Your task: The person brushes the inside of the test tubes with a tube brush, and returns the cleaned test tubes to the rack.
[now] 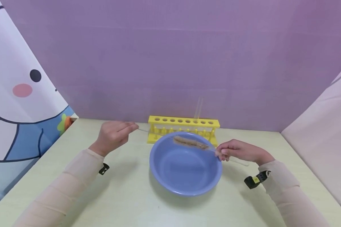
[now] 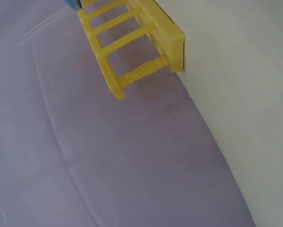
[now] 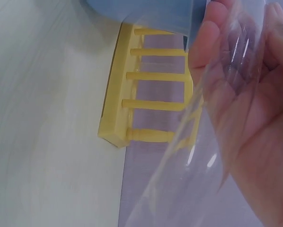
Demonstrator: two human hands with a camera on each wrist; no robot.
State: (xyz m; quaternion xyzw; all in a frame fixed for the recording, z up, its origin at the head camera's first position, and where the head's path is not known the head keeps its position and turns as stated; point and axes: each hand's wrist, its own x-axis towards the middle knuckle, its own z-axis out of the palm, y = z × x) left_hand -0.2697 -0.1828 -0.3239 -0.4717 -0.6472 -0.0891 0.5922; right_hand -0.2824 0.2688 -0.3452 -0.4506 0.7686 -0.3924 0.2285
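Head view: I see the left hand [image 1: 113, 135], left of centre in the frame, pinching the thin handle of a brush [image 1: 190, 142]; the right hand [image 1: 238, 151], right of centre, grips a clear tube [image 1: 240, 162]. The hands are well apart. The brown bristles lie over the blue basin [image 1: 184, 171], in the middle of the frame, near the tube's mouth; whether their tip is inside, I cannot tell. In my judgement, handle and tube should stay in one line, with a light grip, because the tube looks fragile. Behind the basin stands a yellow rack [image 1: 184, 121], holding another clear tube [image 1: 198, 108]. The rack and the basin's rim could obstruct a wide movement.
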